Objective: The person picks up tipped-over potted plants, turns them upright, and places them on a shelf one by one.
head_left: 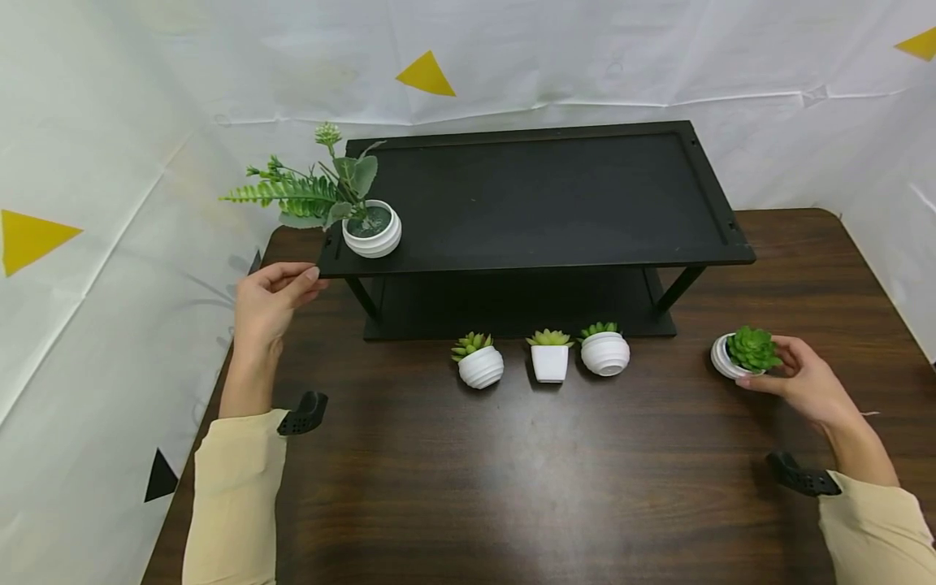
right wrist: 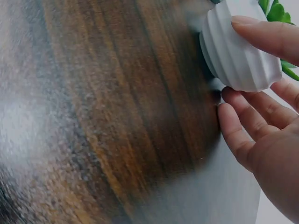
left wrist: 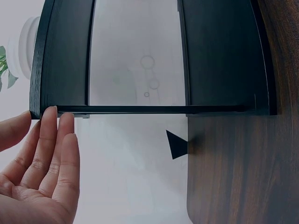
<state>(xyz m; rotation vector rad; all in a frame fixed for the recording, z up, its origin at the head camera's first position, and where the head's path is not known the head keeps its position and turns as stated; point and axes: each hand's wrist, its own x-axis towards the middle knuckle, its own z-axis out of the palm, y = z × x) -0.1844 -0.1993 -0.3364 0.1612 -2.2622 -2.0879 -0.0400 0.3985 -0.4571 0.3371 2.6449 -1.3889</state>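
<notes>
At the left front corner of a black two-tier shelf (head_left: 541, 195), my left hand (head_left: 265, 309) pinches the edge of the upper board. In the left wrist view the thumb lies on the outer side of the board (left wrist: 36, 70) and the fingertips touch its underside. My right hand (head_left: 812, 386) grips a small potted succulent (head_left: 753, 349) to the right of the shelf. Seen from the right wrist, thumb and fingers hold the ribbed white pot (right wrist: 240, 51) from opposite sides; its green leaves are partly cut off by the frame edge.
A leafy plant in a white pot (head_left: 373, 231) stands on the upper board's left end. Three small potted succulents, a tilted one (head_left: 480, 367), a square-potted one (head_left: 550, 363) and a round-potted one (head_left: 605, 354), are in front of the shelf on the dark wooden table (head_left: 512, 487). White sheeting surrounds it.
</notes>
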